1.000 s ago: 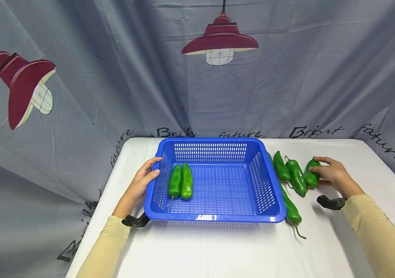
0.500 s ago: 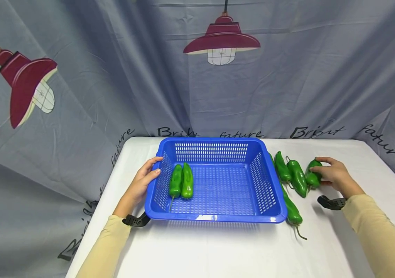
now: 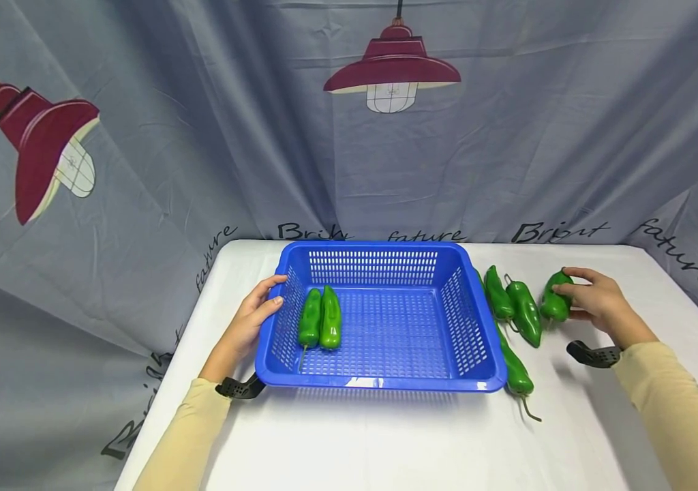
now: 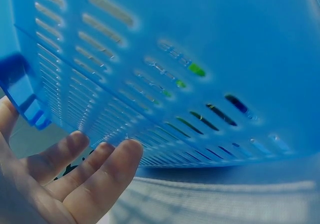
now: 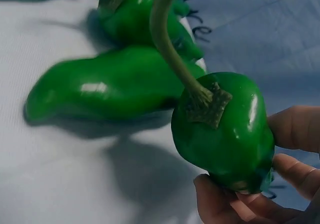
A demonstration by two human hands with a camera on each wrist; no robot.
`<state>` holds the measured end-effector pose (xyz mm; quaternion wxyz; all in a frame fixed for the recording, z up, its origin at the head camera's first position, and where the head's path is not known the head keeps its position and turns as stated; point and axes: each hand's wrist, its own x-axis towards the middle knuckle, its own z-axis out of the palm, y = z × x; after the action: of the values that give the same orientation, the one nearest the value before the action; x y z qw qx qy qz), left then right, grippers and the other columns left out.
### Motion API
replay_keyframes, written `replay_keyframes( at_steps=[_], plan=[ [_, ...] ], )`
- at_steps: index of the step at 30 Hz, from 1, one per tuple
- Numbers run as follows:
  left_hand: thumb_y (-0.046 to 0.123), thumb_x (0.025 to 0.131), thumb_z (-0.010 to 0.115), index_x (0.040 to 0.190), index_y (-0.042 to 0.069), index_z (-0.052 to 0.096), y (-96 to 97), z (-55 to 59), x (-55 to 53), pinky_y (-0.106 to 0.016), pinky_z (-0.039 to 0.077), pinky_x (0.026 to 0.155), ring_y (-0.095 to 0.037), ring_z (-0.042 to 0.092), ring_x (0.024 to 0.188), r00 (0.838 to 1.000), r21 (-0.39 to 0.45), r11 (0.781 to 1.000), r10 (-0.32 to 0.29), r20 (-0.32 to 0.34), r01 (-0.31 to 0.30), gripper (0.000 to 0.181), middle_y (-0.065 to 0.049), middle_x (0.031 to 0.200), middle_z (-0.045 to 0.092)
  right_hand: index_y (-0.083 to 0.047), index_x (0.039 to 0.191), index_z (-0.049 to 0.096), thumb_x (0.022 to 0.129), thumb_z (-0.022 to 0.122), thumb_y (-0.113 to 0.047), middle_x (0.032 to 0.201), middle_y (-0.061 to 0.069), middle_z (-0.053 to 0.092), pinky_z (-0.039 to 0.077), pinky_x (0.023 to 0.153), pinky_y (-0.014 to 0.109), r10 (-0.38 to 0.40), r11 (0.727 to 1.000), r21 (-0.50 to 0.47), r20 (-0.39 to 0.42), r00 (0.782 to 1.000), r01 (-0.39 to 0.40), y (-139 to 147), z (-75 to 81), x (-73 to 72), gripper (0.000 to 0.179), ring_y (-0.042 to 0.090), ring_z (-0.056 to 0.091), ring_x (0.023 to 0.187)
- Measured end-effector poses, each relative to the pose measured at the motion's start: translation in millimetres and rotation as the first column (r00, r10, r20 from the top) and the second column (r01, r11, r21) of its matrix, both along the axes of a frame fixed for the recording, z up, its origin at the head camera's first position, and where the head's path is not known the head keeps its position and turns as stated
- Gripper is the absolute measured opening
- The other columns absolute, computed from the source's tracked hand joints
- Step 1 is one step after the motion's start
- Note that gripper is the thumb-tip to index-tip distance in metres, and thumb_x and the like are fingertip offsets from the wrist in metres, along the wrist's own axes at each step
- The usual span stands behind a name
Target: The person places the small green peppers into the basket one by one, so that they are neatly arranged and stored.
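In the head view my left hand [image 3: 254, 308] holds the left rim of a blue plastic basket [image 3: 373, 383], with two fingertips over the edge. Other fingers [image 4: 107, 181] of that hand lie against the slotted outer wall in the left wrist view. Two green peppers [image 3: 330, 319] lie side by side at the basket's left end. My right hand [image 3: 597, 300] grips another green pepper [image 5: 225, 134] between thumb and fingers, slightly above the table. The stem of this pepper points toward the right wrist camera.
Right of the basket lie several green peppers, among them a plump one [image 3: 525, 314], a shorter one [image 3: 497, 293] and a long one [image 3: 516, 368] near the basket wall. A white cloth [image 3: 355, 443] covers the table. Grey curtains [image 3: 251, 136] hang behind and at the sides.
My right hand has raised the pepper off the table and shifted a little up and to the right. The left hand and the basket have stayed put.
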<state>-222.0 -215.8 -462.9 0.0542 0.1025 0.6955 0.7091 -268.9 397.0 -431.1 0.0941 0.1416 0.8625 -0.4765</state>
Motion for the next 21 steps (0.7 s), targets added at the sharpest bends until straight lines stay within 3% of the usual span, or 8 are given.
replay_keyframes(
  at_steps=[11,21],
  plan=[
    [0.012,0.104,0.047,0.143,0.018,0.046,0.7,1.7,1.4,-0.032,0.062,0.09,-0.024,0.054,0.123,1.0,-0.024,1.0,0.009,0.011,-0.008,0.039,-0.023,0.163,0.028,0.001,0.161,0.011,0.104,0.054,-0.027,0.157,0.043,0.022,0.063,0.072,0.025,0.088,0.996,-0.003,-0.085,0.992,-0.088,-32,41.7,2.4,0.077,-0.009,0.058,0.076],
    [0.013,0.105,0.047,0.147,0.011,0.041,1.3,2.5,1.2,-0.033,0.062,0.091,-0.03,0.052,0.126,1.0,-0.022,1.0,0.0,0.006,0.0,0.042,-0.024,0.163,0.027,0.001,0.161,0.015,0.105,0.054,-0.023,0.151,0.04,0.029,0.063,0.073,0.024,0.194,0.981,0.023,-0.158,0.968,-0.193,-75,75.9,3.8,0.072,-0.01,0.058,0.079]
  ],
)
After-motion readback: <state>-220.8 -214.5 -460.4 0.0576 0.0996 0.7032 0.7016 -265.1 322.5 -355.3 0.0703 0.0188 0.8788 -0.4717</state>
